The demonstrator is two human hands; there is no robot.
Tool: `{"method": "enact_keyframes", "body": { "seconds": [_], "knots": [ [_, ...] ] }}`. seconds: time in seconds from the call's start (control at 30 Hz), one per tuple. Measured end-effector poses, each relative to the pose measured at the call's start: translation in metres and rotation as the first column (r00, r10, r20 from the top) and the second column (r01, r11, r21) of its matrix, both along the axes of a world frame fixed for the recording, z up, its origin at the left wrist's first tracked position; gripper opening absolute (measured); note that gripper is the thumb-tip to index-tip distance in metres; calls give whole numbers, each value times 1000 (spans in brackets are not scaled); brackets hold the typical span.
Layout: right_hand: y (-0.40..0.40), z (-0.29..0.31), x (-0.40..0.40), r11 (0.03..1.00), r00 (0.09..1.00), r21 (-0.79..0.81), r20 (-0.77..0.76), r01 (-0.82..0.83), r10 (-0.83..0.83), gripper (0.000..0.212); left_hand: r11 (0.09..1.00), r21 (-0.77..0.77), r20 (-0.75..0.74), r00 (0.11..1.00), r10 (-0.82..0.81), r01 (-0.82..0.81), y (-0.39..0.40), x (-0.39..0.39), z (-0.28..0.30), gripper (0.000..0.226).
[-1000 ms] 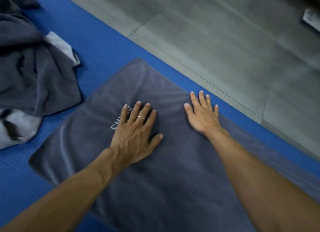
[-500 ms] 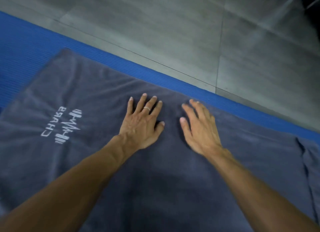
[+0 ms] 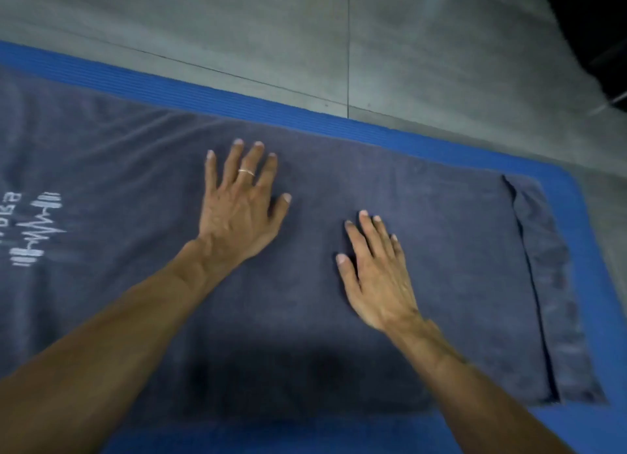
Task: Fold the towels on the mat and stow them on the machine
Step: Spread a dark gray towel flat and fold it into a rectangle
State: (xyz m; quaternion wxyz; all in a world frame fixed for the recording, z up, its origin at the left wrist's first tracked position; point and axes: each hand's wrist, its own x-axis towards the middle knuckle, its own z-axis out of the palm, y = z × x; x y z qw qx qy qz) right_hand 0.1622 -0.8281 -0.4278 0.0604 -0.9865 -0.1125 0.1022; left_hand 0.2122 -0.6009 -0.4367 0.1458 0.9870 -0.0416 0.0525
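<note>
A dark grey towel (image 3: 441,250) lies spread flat along the blue mat (image 3: 271,109), with a white logo (image 3: 32,229) at its left. At its right end a lower layer sticks out past the upper edge as a narrow strip (image 3: 556,284). My left hand (image 3: 239,202), wearing a ring, presses flat on the towel's middle with fingers spread. A little to the right and nearer to me, my right hand (image 3: 376,274) also lies flat on the towel with straight fingers. The machine is out of view.
Grey tiled floor (image 3: 407,46) runs beyond the mat's far edge. The mat's right corner (image 3: 576,196) ends close to the towel's end. A dark object (image 3: 597,19) fills the top right corner.
Both hands have slid rightward along the towel, flat on it all the while. The view has swung right: the heap of other towels at the left is gone, and the towel's right end now shows.
</note>
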Motion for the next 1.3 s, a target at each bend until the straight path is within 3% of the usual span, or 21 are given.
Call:
{"method": "enact_keyframes", "body": {
  "seconds": [0.07, 0.13, 0.23, 0.33, 0.4, 0.47, 0.57, 0.67, 0.73, 0.9, 0.97, 1.1, 1.17, 1.23, 1.3],
  "knots": [
    [-18, -4, -25, 996, 997, -65, -42, 65, -68, 67, 990, -59, -2, 991, -132, 132, -30, -29, 0, 69],
    [-49, -4, -36, 973, 987, -169, -22, 156, -162, 69, 972, 28, -98, 969, -228, 232, -48, -53, -8, 71],
    [-86, 9, -45, 895, 918, -247, -48, 370, -393, 64, 959, 113, -166, 956, -241, 261, -47, -55, -11, 69],
    [-91, 20, -80, 937, 948, -147, 8, 317, -320, 65, 947, 172, -205, 950, -236, 272, -53, -52, -2, 69],
    [-100, 18, -107, 952, 959, -153, -58, 266, -277, 71, 933, 214, -215, 946, -244, 290, -63, -54, 4, 68],
    [-128, 15, -131, 898, 897, -193, -130, 396, -423, 67, 909, 232, -203, 931, -302, 345, -79, -57, 14, 67],
    [-173, 22, -150, 828, 837, -237, -91, 508, -540, 63, 811, 273, -192, 856, -480, 517, -117, -59, 29, 67],
    [-191, 30, -145, 861, 872, -147, 30, 487, -488, 65, 682, 265, -266, 731, -628, 682, -169, -57, 32, 70],
    [-200, 32, -131, 886, 891, -94, 50, 455, -452, 64, 649, 204, -274, 679, -681, 733, -206, -53, 28, 78],
    [-245, 15, -136, 821, 826, -155, -45, 549, -561, 64, 642, 209, -253, 674, -694, 738, -260, -42, -1, 75],
    [-255, 20, -153, 795, 803, -122, 26, 594, -596, 62, 635, 228, -216, 674, -706, 738, -264, -37, -2, 71],
    [-271, 27, -150, 839, 818, 64, 194, 540, -541, 53, 632, 139, -86, 645, -759, 763, -312, -4, 11, 63],
    [-280, 29, -123, 731, 696, 230, 224, 643, -682, 53, 608, 86, -87, 614, -785, 790, -355, 14, 19, 68],
    [-288, 26, -95, 542, 550, 378, 97, 750, -829, 56, 549, 122, -97, 560, -823, 827, -398, 29, 22, 72],
    [-295, 16, -76, 445, 501, 406, -38, 798, -865, 61, 444, 205, -154, 477, -865, 872, -430, 39, 18, 73]
  ]
}}
